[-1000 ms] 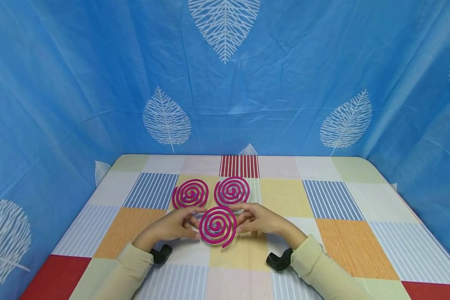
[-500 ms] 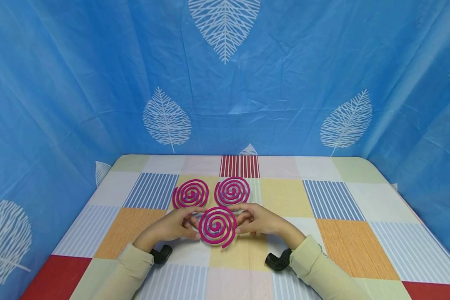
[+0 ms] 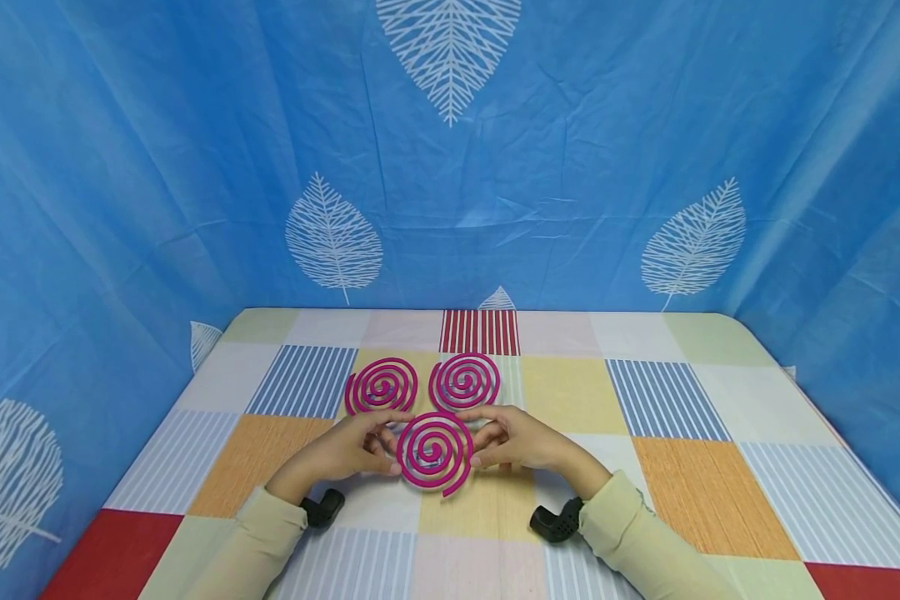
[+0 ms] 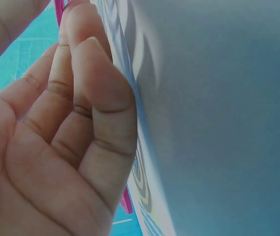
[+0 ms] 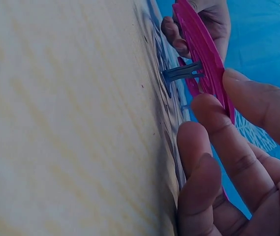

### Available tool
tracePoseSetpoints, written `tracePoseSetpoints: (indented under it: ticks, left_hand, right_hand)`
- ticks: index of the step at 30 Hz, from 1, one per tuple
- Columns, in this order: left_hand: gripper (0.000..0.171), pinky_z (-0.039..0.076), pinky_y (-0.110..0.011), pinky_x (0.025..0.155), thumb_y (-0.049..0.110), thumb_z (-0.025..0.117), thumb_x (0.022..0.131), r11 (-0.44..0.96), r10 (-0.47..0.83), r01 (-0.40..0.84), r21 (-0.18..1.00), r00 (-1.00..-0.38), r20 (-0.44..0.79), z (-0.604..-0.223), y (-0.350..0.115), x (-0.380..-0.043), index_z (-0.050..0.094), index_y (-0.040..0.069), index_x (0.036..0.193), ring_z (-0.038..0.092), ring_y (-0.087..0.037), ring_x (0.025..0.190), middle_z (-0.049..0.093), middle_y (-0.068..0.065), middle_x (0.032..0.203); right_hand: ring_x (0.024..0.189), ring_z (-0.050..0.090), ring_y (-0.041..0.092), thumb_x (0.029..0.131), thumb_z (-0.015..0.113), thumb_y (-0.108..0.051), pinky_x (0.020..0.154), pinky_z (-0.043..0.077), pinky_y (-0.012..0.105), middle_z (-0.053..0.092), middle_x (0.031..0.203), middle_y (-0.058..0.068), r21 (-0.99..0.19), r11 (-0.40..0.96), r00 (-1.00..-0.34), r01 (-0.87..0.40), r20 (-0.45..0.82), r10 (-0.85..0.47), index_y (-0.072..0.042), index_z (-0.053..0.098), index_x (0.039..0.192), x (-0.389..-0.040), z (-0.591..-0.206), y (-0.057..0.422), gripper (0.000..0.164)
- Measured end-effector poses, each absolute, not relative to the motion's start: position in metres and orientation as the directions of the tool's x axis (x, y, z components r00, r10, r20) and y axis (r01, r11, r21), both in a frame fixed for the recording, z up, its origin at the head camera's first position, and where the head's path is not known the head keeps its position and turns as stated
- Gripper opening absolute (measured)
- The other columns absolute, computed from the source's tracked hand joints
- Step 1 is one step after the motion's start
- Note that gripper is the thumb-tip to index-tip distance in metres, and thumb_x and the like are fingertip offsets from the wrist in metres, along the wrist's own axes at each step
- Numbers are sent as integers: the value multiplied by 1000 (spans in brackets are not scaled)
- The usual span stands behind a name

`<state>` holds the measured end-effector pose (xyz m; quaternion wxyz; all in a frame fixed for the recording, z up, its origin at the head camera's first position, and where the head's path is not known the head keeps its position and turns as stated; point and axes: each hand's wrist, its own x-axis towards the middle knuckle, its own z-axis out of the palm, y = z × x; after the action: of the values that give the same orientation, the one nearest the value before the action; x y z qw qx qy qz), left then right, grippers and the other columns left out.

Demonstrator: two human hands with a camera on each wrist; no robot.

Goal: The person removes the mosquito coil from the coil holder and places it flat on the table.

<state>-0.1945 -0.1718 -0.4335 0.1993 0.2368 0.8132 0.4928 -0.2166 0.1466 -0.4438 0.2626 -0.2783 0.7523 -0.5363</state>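
A magenta spiral mosquito coil (image 3: 434, 452) lies level between my two hands, raised over the patterned tablecloth. My left hand (image 3: 341, 450) holds its left edge, with the thumb at the near side and the index finger reaching along the far rim. On the opposite edge, my right hand (image 3: 525, 440) pinches it; the right wrist view shows the thumb on one face and fingertips against the other. Beneath the coil's middle stands a small grey clip-like support (image 5: 181, 73). In the left wrist view most of the coil is hidden by my curled fingers.
Two more magenta coils, one at back left (image 3: 382, 388) and one at back right (image 3: 465, 382), sit just beyond my hands. A checked tablecloth (image 3: 690, 500) covers the table. Blue curtain (image 3: 540, 167) with white leaves encloses the back and sides.
Barely anything differs: both hands keep their hold on the front coil, which has shifted only very slightly. The two rear coils stay put.
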Motion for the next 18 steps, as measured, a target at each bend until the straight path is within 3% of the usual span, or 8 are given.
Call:
tracePoseSetpoints:
  ticks: [8,18]
  left_hand:
    - [65,48,-22,66,-6,80,93,397,580,186,899,-810,-88,-432,-172,-194,52,-11,151,55,-16,77,68,-7,100]
    - [66,45,-22,63,-5,83,91,384,569,197,902,-820,-63,-431,-173,-196,54,-10,150,53,-14,75,67,-6,98]
  right_hand:
    - [69,60,6,97,77,2,60,45,20,80,107,19,-957,254,-707,-139,-84,-702,14,50,150,-217,-445,146,61]
    - [68,63,11,97,77,1,56,48,21,80,108,20,-961,246,-720,-124,-84,-689,13,49,152,-216,-442,147,62]
